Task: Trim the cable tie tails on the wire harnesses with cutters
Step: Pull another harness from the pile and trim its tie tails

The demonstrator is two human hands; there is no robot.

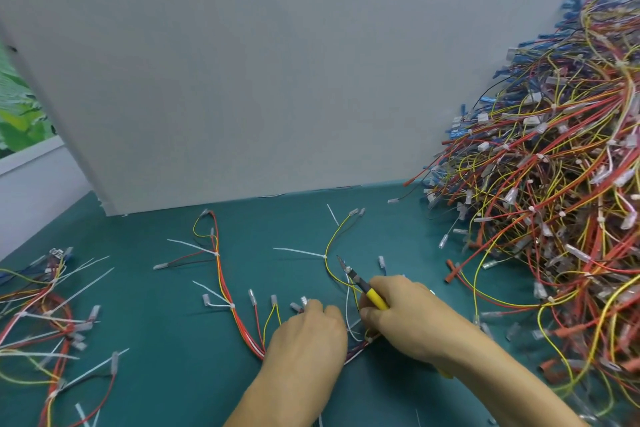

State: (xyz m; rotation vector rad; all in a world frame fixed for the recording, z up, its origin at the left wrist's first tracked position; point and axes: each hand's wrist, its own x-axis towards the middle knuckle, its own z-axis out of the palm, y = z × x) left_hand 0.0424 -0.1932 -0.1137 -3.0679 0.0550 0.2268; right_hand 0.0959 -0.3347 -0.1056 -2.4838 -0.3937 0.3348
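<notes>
A wire harness [225,284] of red, yellow and white wires lies spread on the green mat, its branches running up and left. White cable tie tails [298,252] stick out sideways from its ties. My right hand [398,312] is closed around yellow-handled cutters [360,282], whose dark jaws point up-left at a tie by a yellow wire. My left hand [308,333] lies palm down on the harness where the branches meet, fingers pressing the wires against the mat.
A big heap of harnesses [554,184] fills the right side. A smaller bunch with long untrimmed tie tails [52,319] lies at the left edge. A grey board [242,80] stands upright behind the green mat [166,374].
</notes>
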